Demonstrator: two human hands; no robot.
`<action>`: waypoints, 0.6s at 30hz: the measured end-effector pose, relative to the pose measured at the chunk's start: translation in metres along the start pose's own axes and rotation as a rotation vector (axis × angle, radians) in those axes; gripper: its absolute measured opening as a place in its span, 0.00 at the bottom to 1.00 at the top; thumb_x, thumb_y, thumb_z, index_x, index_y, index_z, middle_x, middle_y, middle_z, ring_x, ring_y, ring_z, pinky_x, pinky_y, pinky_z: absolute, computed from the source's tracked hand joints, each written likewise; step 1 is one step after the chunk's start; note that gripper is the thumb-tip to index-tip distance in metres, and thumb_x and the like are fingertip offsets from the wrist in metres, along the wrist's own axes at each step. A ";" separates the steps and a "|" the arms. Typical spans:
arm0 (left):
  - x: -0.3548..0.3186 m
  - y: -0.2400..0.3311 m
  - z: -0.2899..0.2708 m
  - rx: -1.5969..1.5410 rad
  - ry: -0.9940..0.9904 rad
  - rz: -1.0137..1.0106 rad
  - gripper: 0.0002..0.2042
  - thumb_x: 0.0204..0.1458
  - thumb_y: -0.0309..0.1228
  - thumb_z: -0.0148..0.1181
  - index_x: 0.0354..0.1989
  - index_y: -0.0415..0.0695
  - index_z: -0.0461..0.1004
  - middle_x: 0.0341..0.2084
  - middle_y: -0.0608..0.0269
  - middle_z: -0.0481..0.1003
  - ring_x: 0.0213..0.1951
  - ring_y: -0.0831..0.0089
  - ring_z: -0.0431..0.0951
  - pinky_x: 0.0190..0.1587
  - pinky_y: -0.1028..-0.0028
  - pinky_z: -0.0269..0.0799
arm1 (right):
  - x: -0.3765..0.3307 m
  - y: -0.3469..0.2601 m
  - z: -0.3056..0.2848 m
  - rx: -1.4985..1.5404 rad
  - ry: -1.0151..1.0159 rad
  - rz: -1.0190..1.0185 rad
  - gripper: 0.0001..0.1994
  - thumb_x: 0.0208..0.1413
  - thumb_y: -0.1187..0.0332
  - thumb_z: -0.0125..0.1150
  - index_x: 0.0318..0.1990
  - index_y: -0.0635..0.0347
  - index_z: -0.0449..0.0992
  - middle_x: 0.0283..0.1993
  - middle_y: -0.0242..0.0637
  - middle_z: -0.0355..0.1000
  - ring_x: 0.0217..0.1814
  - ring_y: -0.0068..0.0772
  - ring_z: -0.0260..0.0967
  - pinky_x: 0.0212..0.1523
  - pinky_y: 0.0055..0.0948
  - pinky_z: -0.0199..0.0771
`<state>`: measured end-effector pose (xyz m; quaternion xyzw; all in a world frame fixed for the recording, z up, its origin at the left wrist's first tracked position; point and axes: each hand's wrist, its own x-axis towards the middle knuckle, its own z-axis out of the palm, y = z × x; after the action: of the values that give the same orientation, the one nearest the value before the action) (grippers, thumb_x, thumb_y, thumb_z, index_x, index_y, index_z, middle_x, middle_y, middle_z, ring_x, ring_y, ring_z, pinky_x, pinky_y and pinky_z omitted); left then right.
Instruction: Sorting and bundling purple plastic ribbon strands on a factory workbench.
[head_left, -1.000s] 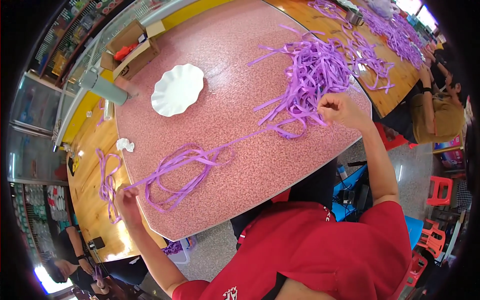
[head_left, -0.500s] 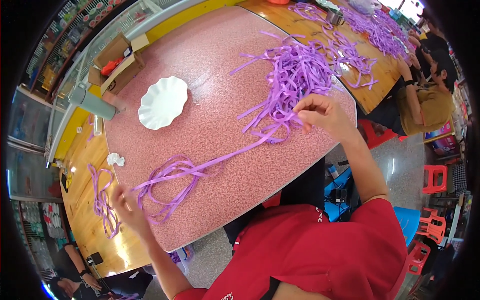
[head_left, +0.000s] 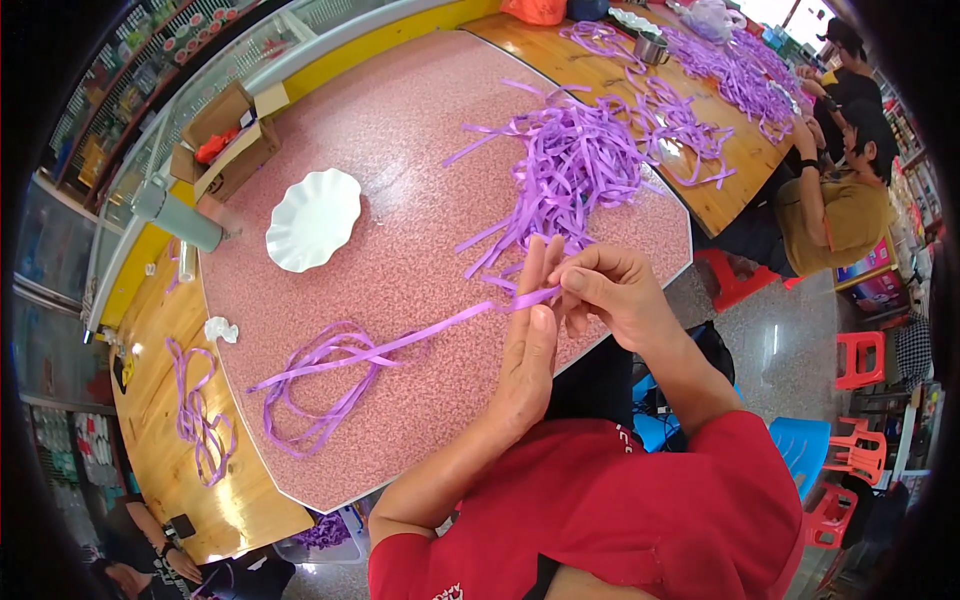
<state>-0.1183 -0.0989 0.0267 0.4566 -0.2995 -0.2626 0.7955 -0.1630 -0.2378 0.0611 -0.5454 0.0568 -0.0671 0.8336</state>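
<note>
A long purple ribbon (head_left: 440,328) runs across the pink speckled table from a loose looped coil up to my hands. My right hand (head_left: 615,292) pinches it near one end between thumb and fingertips. Close beside, my left hand (head_left: 530,345) is held up with fingers stretched out and thumb apart. The ribbon crosses this hand at the fingers; whether they grip it at all is hard to see. Beyond both hands lies a tangled heap of purple ribbons (head_left: 575,165), with some strands trailing toward my fingers.
A white scalloped plate (head_left: 315,220), a crumpled tissue (head_left: 221,329), a grey-green bottle (head_left: 178,218) and an open cardboard box (head_left: 235,150) are on the left. More ribbon (head_left: 195,410) lies on the wooden table. At the right, other people sit by a ribbon-covered wooden table (head_left: 700,190).
My left hand has moved right, from beside the ribbon coil to my right hand. My right hand has come down and slightly left, away from the heap, with the ribbon in its fingers.
</note>
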 end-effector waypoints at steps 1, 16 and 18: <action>0.001 0.003 0.004 -0.052 0.053 0.025 0.38 0.65 0.56 0.36 0.74 0.41 0.37 0.71 0.48 0.49 0.70 0.59 0.52 0.69 0.60 0.49 | -0.001 0.006 -0.002 -0.048 0.039 -0.060 0.08 0.61 0.69 0.61 0.41 0.66 0.79 0.28 0.38 0.75 0.25 0.27 0.73 0.26 0.24 0.74; 0.005 0.013 -0.020 -0.541 0.221 -0.097 0.23 0.68 0.43 0.37 0.65 0.41 0.60 0.64 0.53 0.64 0.65 0.60 0.63 0.67 0.60 0.58 | 0.000 0.035 0.010 -0.016 -0.001 -0.331 0.10 0.58 0.78 0.62 0.48 0.68 0.77 0.39 0.37 0.75 0.36 0.23 0.74 0.37 0.20 0.74; 0.006 0.021 -0.042 -0.571 0.319 -0.080 0.21 0.68 0.42 0.39 0.62 0.41 0.64 0.60 0.53 0.68 0.63 0.58 0.67 0.66 0.58 0.62 | 0.002 0.030 -0.001 -0.202 0.087 -0.496 0.07 0.62 0.74 0.58 0.44 0.66 0.77 0.42 0.41 0.73 0.33 0.29 0.74 0.36 0.28 0.78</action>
<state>-0.0815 -0.0698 0.0299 0.2617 -0.0671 -0.2922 0.9174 -0.1596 -0.2267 0.0329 -0.6195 -0.0360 -0.2866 0.7300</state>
